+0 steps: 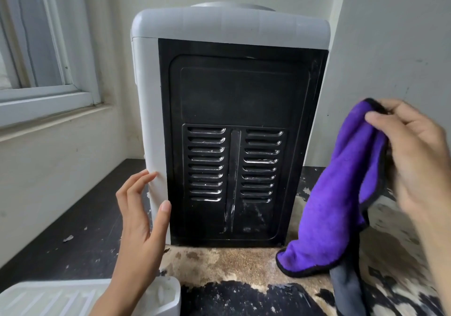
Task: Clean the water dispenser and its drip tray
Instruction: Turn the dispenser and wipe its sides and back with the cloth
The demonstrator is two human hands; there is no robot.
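Note:
A white water dispenser [229,120] stands on the worn dark tabletop [231,267] with its black vented back panel turned toward me. My left hand [141,220] rests on the dispenser's lower left corner, fingers straight along the white side and thumb against the back edge. My right hand [412,159] pinches the top edge of a purple cloth [341,193] with black trim, which hangs down to the right of the dispenser; its lower end lies on the table. The white ribbed drip tray [48,298] sits at the bottom left, partly behind my left forearm.
A window frame and sill [46,100] fill the left side. White walls [390,47] stand close behind and to the right of the dispenser. The tabletop's coating is peeled away in front of the dispenser and to the right.

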